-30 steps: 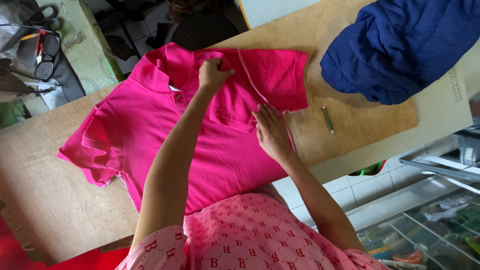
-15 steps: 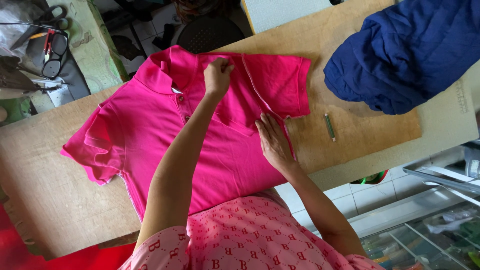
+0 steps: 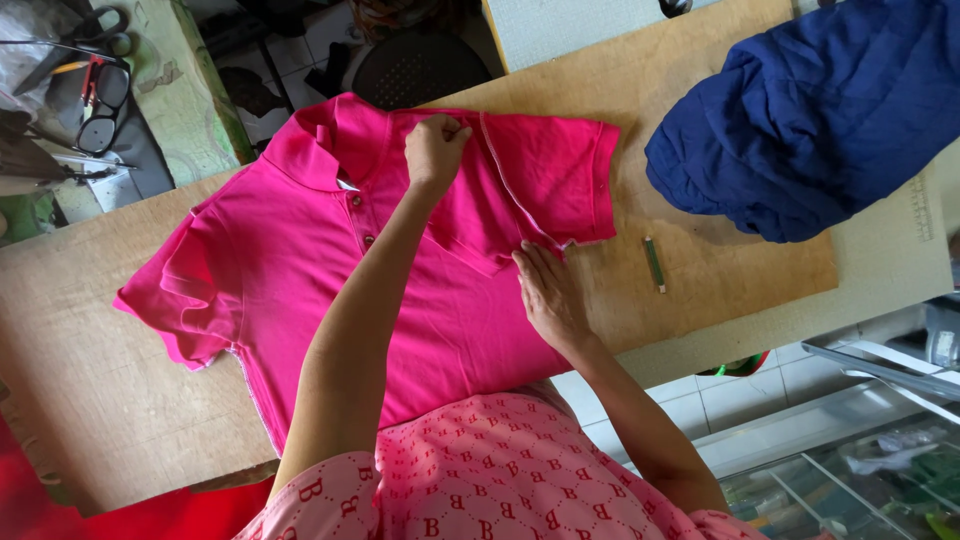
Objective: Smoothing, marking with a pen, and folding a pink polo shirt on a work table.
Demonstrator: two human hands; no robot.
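Pink polo shirt (image 3: 300,260) lies flat on the desk (image 3: 90,400). Left hand (image 3: 435,150) pinches the shoulder seam beside the folded sleeve. Right hand (image 3: 545,295), fingers spread, presses flat on the shirt's side below the sleeve. Green marker (image 3: 654,264) lies just right of the right hand; blue cloth (image 3: 810,120) farther off.

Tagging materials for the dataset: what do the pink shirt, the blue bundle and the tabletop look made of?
Pink polo shirt: soft knit fabric, matte, drapes and creases; probably cotton blend. Blue bundle: woven or knit cloth, matte, with deep loose folds; fibre unclear. Tabletop: unfinished wood board, likely plywood, with visible grain and stains. The left hand pinches the shirt; the right hand presses it flat.
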